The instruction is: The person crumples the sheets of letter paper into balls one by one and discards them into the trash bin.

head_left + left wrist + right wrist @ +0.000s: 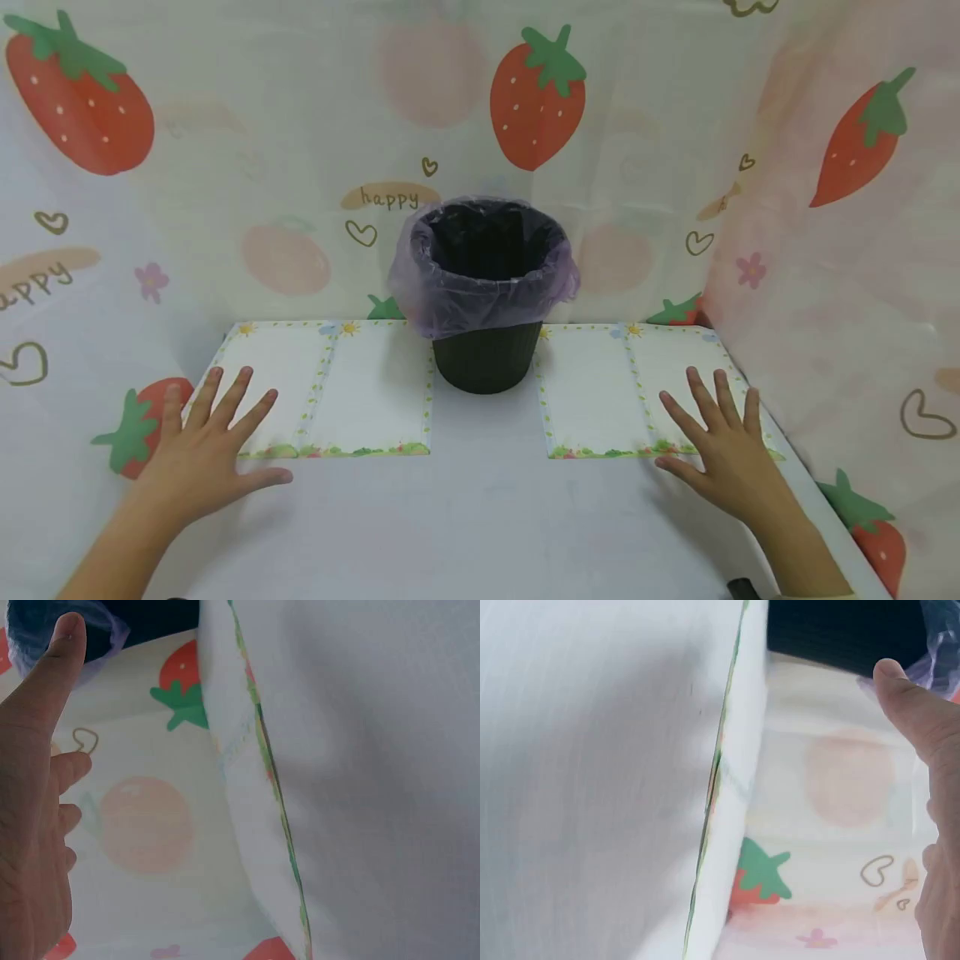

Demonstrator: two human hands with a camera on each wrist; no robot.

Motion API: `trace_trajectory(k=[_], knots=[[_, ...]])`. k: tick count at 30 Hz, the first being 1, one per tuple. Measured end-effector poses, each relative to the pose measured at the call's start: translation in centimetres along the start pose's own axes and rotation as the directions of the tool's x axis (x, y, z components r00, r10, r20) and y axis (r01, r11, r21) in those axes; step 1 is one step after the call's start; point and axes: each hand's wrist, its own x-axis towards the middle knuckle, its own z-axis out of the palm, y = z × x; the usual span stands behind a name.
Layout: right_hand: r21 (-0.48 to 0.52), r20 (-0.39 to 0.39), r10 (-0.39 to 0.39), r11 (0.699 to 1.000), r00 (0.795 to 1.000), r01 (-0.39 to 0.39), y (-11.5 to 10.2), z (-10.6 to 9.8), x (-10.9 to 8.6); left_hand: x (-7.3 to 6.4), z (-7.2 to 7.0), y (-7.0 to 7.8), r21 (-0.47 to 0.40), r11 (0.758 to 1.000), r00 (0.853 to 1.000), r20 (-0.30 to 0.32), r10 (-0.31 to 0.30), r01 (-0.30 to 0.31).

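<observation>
Both hands are held with fingers spread and hold nothing. In the head view my left hand (202, 450) is at the left, overlapping the outer part of the left pair of bordered white sheets (378, 392). My right hand (723, 454) is at the right, over the outer part of the right pair of sheets (592, 392). Between the two pairs, at the back, stands an upright black trash bin (487, 362), lined with a translucent purple bag (480, 308) folded over its rim. Each wrist view shows a thumb extended, with part of the bin beyond it.
A white tabletop (487, 517) lies under everything. Strawberry-printed curtains (300, 125) enclose the back and both sides, close behind the bin. A small dark object (742, 588) shows beside the right wrist at the bottom edge.
</observation>
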Motion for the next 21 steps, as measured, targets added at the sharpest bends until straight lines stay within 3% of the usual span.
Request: trace_trajectory(k=[11,21], knots=[[0.099,-0.057,0.025,0.995,0.998,-0.019,-1.9,0.7,1.3,0.9,-0.1,0.9,-0.089,0.994,0.998,0.010,-0.058,0.058],[0.209,-0.083,0.028,0.978,0.996,-0.010,-4.4,1.2,2.8,1.7,0.8,2.0,-0.228,0.969,0.995,0.053,-0.086,0.096]])
